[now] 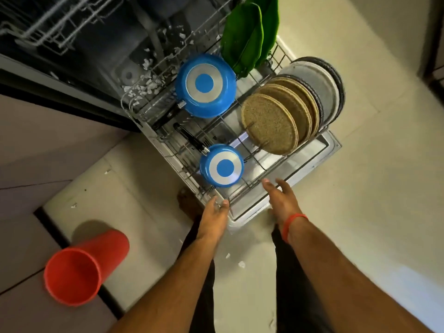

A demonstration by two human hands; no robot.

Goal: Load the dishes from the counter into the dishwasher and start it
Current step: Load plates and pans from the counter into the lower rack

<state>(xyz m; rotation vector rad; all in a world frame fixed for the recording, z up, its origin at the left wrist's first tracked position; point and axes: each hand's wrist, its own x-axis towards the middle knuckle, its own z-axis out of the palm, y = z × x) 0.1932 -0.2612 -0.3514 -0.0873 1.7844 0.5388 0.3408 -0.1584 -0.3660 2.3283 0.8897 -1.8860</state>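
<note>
- Pale floor tiles (374, 179) fill the right and lower part of the view, with small white scraps scattered on them near the person's dark trouser legs.
- At 11 o'clock the dishwasher (101, 75) stands open, its dark tub visible and an upper wire rack (55, 22) at the top left corner.
- Its lower rack (262, 169) is pulled out over the lowered door (310, 162), running from the centre toward 2 o'clock.
- On the rack, a large blue pan (205, 85) lies bottom-up just above centre, its black handle pointing toward 8 o'clock.
- A small blue pan (222, 165) lies bottom-up near the rack's front edge, its black handle pointing toward 10 o'clock.
- Two green plates (247, 37) stand on edge at 12 o'clock, at the rack's far end.
- A row of speckled tan plates (270, 126) stands on edge at 2 o'clock, with grey plates (329, 92) and a dark-rimmed one behind them.
- The left hand (213, 217) reaches to the rack's front corner; its fingertips (224, 203) are at the wire, but blur hides whether they curl round it.
- The right hand (281, 200), a red band on its wrist, hangs with fingers straight and spread just at the rack's front rail, holding nothing.
- A red plastic cup (84, 267) lies tipped at 8 o'clock, mouth toward the camera, on the pale countertop (21, 150).
</note>
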